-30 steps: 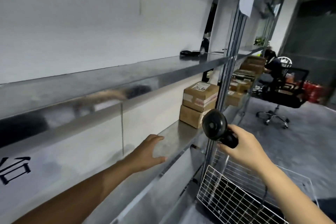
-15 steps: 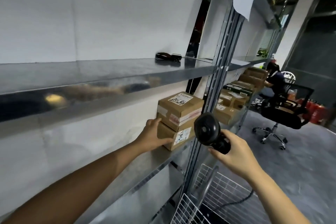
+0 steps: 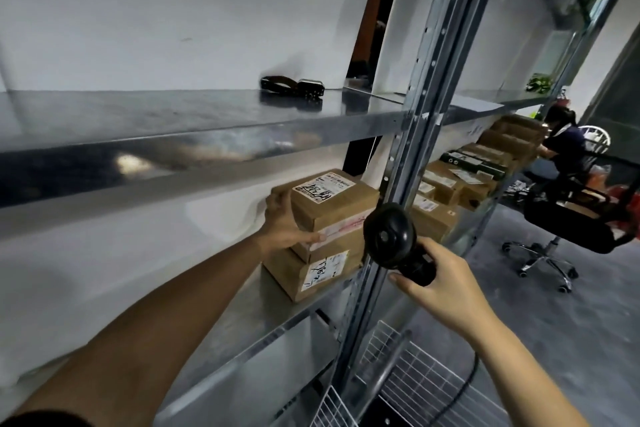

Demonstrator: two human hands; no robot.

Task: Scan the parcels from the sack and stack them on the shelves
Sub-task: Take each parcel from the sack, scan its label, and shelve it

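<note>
Left hand (image 3: 284, 222): fingers clamped on top box (image 3: 334, 206), its 9 o'clock side.
Right hand (image 3: 446, 289): fingers wrapped round scanner (image 3: 389, 237), at 4 o'clock of top box.
Lower box (image 3: 311, 276): under top box, on shelf (image 3: 249, 315).

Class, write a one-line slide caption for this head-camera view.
Left hand grips the top parcel of a two-box stack on the shelf while the right hand holds a black scanner.

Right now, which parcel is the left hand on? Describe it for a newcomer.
Left of the steel upright post, two brown boxes sit stacked on the lower shelf. It is the upper box, held by the left hand; unlike the lower box, its label faces up and red-printed tape bands its side.
</note>
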